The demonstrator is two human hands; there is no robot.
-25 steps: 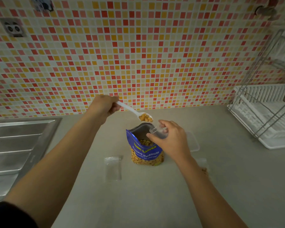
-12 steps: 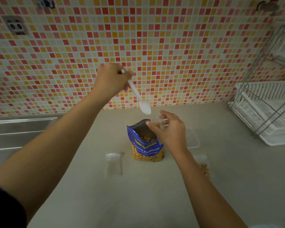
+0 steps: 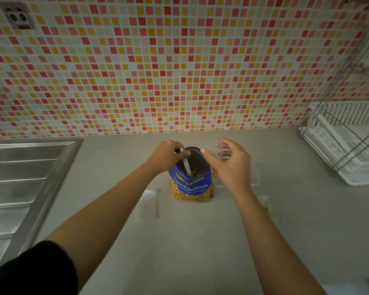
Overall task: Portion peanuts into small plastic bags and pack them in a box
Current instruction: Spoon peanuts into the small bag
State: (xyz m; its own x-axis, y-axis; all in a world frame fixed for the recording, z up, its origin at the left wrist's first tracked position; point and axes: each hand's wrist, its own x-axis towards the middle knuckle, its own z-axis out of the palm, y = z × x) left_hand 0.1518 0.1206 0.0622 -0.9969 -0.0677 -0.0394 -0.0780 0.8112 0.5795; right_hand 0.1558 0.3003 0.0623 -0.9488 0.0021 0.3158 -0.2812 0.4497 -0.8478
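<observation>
A blue Salted Peanuts pouch (image 3: 191, 186) stands open on the counter. My left hand (image 3: 167, 155) pinches a white plastic spoon (image 3: 186, 166) whose bowl is down inside the pouch among the peanuts. My right hand (image 3: 229, 165) is just right of the pouch mouth, holding a small clear bag (image 3: 221, 149) between thumb and fingers; some peanuts show in it beside the pouch. An empty small clear bag (image 3: 150, 202) lies flat to the left of the pouch. A clear plastic box (image 3: 255, 177) sits behind my right hand, mostly hidden.
A steel sink drainboard (image 3: 24, 184) fills the left side. A white dish rack (image 3: 347, 143) stands at the right against the tiled wall. Another clear bag with a few peanuts (image 3: 267, 206) lies by my right forearm.
My left hand tipped the spoonful into the small bag, then came down and put the spoon into the pouch. My right hand shifted slightly right with the bag.
</observation>
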